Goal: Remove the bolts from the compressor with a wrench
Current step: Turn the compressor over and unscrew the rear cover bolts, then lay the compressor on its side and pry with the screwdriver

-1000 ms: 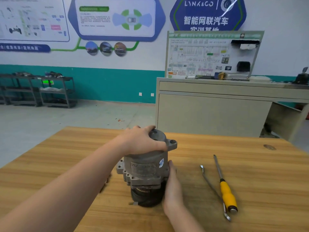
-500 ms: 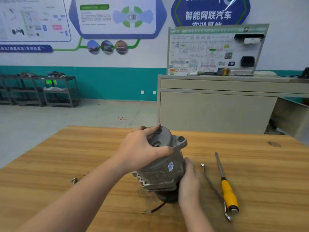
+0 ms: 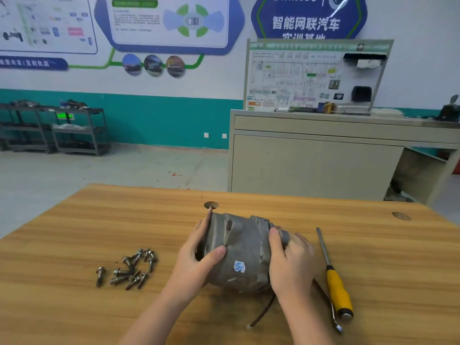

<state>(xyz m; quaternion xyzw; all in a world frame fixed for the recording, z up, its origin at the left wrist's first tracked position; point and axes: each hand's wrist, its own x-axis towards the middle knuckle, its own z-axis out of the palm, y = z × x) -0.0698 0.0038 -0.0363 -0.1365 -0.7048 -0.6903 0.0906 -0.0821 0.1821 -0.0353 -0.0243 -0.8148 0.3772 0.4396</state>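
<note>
The grey metal compressor (image 3: 242, 250) lies on its side on the wooden table (image 3: 74, 220), with a black wire trailing from its near end. My left hand (image 3: 196, 260) grips its left end, thumb over the top and fingers along the end face. My right hand (image 3: 290, 262) grips its right end, around the pulley side. Several loose bolts (image 3: 132, 267) lie in a heap on the table to the left. The thin wrench (image 3: 332, 310) lies to the right, partly hidden behind my right hand.
A yellow-handled screwdriver (image 3: 336, 285) lies right of the compressor, next to the wrench. A round hole (image 3: 211, 204) is in the tabletop just behind the compressor. A beige bench (image 3: 311, 165) with a wiring panel stands beyond the table; metal shelves (image 3: 57, 130) stand far left.
The compressor went from upright to tilted to lying on its side. My right hand moved up onto its right end. The view shifted left, bringing the bolt heap into sight.
</note>
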